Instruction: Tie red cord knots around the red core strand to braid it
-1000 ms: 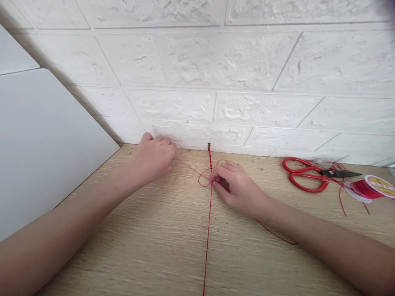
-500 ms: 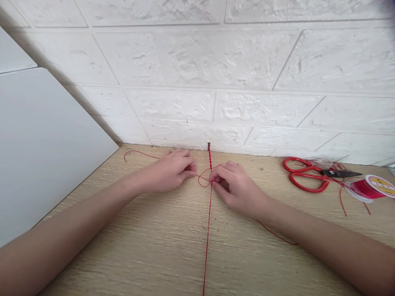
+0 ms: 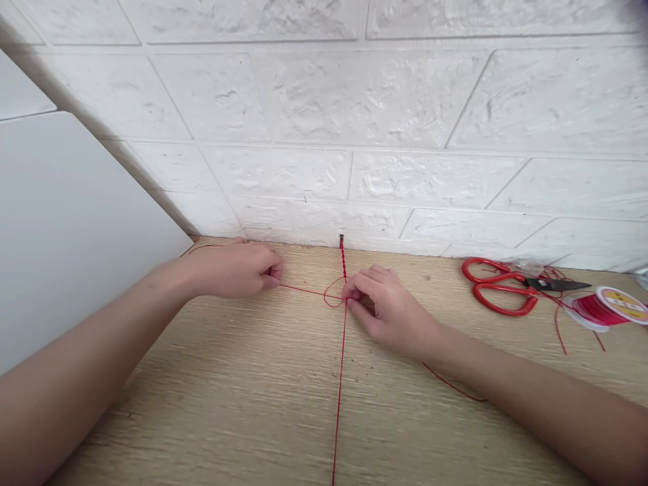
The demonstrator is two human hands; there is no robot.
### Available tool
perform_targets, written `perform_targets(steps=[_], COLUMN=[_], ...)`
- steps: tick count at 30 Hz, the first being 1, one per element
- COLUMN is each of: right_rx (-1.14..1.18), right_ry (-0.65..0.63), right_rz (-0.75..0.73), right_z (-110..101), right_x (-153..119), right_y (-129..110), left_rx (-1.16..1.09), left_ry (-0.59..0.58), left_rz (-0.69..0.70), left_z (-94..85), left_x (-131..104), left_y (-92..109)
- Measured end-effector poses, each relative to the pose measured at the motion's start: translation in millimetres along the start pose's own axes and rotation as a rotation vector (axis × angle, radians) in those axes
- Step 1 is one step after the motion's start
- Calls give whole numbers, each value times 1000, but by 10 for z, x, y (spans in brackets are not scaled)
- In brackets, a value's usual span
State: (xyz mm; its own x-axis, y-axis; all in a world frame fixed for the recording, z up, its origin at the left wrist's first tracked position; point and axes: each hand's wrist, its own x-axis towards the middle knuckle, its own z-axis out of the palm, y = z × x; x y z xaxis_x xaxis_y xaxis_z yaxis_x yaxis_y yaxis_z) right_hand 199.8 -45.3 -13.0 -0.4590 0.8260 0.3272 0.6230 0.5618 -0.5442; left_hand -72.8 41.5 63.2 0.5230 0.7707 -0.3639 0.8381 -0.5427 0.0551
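A twisted red cord (image 3: 343, 260) hangs from a small dark nail (image 3: 341, 237) at the foot of the wall, and from it a straight red thread (image 3: 340, 385) runs down toward the near edge of the view. My right hand (image 3: 382, 307) pinches red thread just beside that line, below the twisted part. A small loop of thread (image 3: 327, 295) lies left of its fingertips. Farther left, my left hand (image 3: 248, 270) is closed on a red strand, which stretches nearly straight between the two hands. Another length of thread (image 3: 450, 385) trails under my right forearm.
On the right lie red-handled scissors (image 3: 506, 300) with dark blades, loose red thread ends and a spool of red thread (image 3: 602, 309). A white panel (image 3: 81, 236) stands at the left. A white brick-patterned wall (image 3: 304, 94) rises behind the wooden surface (image 3: 243, 391).
My left hand has moved left, drawing its strand out longer. The loop beside my right fingertips looks slightly smaller. My right hand has stayed nearly in place.
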Motion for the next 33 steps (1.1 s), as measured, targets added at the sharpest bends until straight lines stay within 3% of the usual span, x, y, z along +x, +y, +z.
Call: perform_targets(steps=[3,7,10,14,18,24,29,33], right_rx=[-3,-10,-12,-16,-7,-18,-1,24], right_ry=[1,-9,-12,-11,-2,3,10,1], right_rz=[3,13,15,8,33,65,49,54], right_z=[-7,-14,-23,-50,-65,-41,-19,-17], right_x=[-2,-1,2,-7,-17,-6,-15,-19], right_y=[-7,-18,-35,-61,-51,-15,-4,6], left_rx=[-53,-80,-85,-269,-454,-590,-580,-584], left_ry=[-43,-16,44,131,121,151,297,315], left_rz=[10,-2,44,145,209,239,274,295], left_z=[10,6,-15,33,169,338,451,477], left_x=[-9,-12,-8,22,87,209,249,250], left_y=[-142,-222,-93,237,444,380,362,379])
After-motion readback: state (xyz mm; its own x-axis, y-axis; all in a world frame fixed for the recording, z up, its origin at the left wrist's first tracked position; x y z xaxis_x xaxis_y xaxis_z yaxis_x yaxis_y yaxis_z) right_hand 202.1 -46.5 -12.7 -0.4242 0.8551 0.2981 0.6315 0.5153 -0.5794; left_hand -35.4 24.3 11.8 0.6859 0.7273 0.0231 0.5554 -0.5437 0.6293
